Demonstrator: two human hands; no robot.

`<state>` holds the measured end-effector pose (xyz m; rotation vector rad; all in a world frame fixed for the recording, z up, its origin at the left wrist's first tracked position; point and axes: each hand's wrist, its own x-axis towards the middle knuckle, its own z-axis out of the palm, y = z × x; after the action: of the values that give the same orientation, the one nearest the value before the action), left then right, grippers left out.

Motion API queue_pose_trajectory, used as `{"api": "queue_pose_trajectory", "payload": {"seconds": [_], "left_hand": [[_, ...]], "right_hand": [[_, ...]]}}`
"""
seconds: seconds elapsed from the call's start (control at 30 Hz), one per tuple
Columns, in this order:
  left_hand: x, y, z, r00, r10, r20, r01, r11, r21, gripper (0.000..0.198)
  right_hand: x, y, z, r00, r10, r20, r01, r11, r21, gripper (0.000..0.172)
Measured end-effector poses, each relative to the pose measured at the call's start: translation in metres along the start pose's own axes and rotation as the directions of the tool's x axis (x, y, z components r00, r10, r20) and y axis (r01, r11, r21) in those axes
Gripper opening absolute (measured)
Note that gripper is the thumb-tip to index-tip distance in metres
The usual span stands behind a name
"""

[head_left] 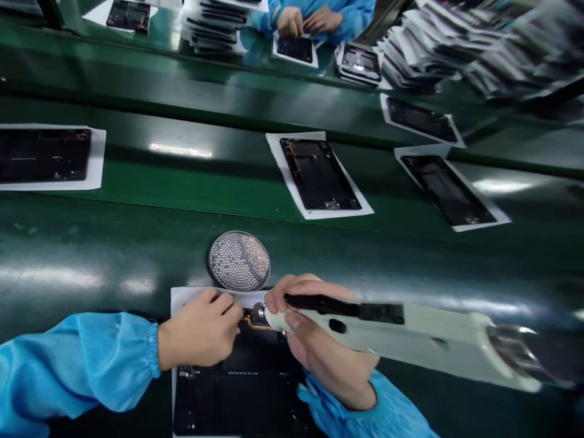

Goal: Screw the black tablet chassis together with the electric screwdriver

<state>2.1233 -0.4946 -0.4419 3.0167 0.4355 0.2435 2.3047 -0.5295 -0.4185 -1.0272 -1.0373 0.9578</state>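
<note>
My right hand (319, 340) is shut around a white electric screwdriver (392, 334), whose metal tip end points left at the top of a black phone housing (228, 395). The housing lies on a white paper sheet (196, 298), with an orange flex strip (255, 320) showing near its top edge. My left hand (201, 328) rests at that edge with its fingertips pinched close to the screwdriver tip. Whatever the fingertips touch is hidden behind them. Just above sits a round perforated metal dish (239, 261) holding many tiny metal pieces.
I work over a glossy green conveyor belt (173, 243). Further black phone housings on white sheets (319, 173) lie across it. Stacks of housings and paper (438, 55) rise at the far right. A co-worker's hands (303, 21) in blue sleeves work at the far side.
</note>
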Motion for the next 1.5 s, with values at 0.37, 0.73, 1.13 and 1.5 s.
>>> {"api": "queue_pose_trajectory", "payload": {"seconds": [0.37, 0.73, 1.13, 1.5], "left_hand": [[0.012, 0.02, -0.001, 0.996, -0.076, 0.04, 0.079, 0.992, -0.099, 0.025], [0.023, 0.026, 0.008, 0.998, -0.064, 0.001, 0.063, 0.993, -0.095, 0.025], [0.033, 0.028, 0.009, 0.998, -0.058, -0.02, 0.056, 0.995, -0.087, 0.024], [0.039, 0.027, 0.01, 0.997, -0.032, -0.074, 0.026, 0.997, -0.072, 0.025]], "right_hand": [[-0.001, -0.006, -0.016, 0.992, 0.021, 0.121, -0.026, 0.999, 0.043, 0.027], [-0.001, -0.004, -0.027, 0.993, 0.018, 0.117, -0.023, 0.999, 0.035, 0.029], [0.001, -0.009, -0.04, 0.995, -0.017, 0.1, 0.015, 1.0, 0.022, 0.027], [0.057, 0.007, -0.037, 0.969, -0.032, -0.246, 0.05, 0.997, 0.065, 0.02]]}}
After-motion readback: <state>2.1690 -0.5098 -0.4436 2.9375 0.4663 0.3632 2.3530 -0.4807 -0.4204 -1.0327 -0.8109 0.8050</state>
